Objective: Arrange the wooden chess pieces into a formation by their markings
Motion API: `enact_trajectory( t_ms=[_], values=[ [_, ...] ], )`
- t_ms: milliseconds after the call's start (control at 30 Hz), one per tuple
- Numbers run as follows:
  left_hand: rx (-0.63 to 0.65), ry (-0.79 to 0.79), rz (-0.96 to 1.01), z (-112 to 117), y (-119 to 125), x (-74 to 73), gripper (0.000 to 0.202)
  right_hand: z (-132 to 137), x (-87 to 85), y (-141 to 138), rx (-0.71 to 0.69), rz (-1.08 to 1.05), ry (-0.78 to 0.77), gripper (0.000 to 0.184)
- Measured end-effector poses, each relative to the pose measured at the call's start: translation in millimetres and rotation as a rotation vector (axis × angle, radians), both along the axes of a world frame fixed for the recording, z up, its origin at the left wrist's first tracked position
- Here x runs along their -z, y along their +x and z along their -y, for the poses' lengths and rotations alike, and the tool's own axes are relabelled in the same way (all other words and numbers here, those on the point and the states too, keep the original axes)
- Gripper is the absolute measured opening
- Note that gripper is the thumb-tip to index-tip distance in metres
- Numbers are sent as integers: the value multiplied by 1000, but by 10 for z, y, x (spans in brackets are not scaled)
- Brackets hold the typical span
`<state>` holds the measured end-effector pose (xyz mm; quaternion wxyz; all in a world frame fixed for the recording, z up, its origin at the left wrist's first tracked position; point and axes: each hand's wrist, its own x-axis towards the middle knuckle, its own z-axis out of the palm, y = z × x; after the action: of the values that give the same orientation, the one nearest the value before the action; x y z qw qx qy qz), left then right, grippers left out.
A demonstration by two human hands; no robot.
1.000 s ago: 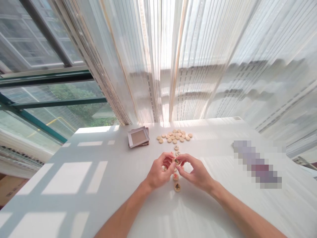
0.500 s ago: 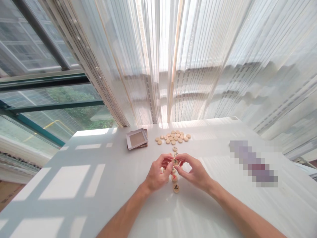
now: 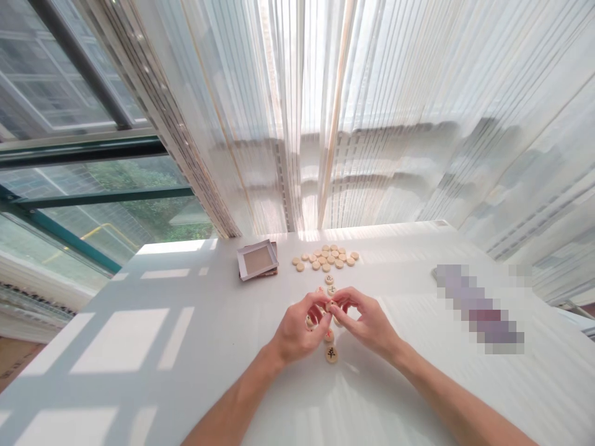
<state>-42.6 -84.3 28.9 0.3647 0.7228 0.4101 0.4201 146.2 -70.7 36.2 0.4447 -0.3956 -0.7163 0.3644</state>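
Observation:
Between the fingertips of my left hand [image 3: 297, 328] and my right hand [image 3: 367, 321], a small round wooden xiangqi piece [image 3: 330, 306] is pinched. It is tilted, and the fingers cover most of its face. Below the hands lies a black-marked xiangqi piece [image 3: 331, 354], with a red-marked piece [image 3: 329, 335] just beyond it. Two more black-marked pieces lie past my fingertips, the farther piece [image 3: 330, 280] and the nearer piece [image 3: 331, 290]. Other pieces on the table are partly hidden under and between my hands.
Several blank-looking round pieces [image 3: 321, 260] lie in a loose group farther back on the white table [image 3: 209, 371]. To their left, a shallow open box [image 3: 257, 260] rests on a brown part. A blurred-out object [image 3: 483, 306] lies at the right. Curtains [image 3: 372, 155] hang behind the table.
The held xiangqi piece has tilted, so its black character no longer shows clearly. My right thumb and fingers have closed in on it. The pieces on the table lie as before.

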Motion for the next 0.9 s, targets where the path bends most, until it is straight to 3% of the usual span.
enact_trajectory(
  t_ms=[167,467,900],
  values=[
    [-17,-3,-54,-1,-4,30,23,3,7,2,25,8,-22,16],
    [16,-88,106,-27,3,-10,24,10,-40,18,-81,-18,2,16],
    [-6,-198,161,-41,23,40,21,19,101,5,-102,51,129,20]
  ],
)
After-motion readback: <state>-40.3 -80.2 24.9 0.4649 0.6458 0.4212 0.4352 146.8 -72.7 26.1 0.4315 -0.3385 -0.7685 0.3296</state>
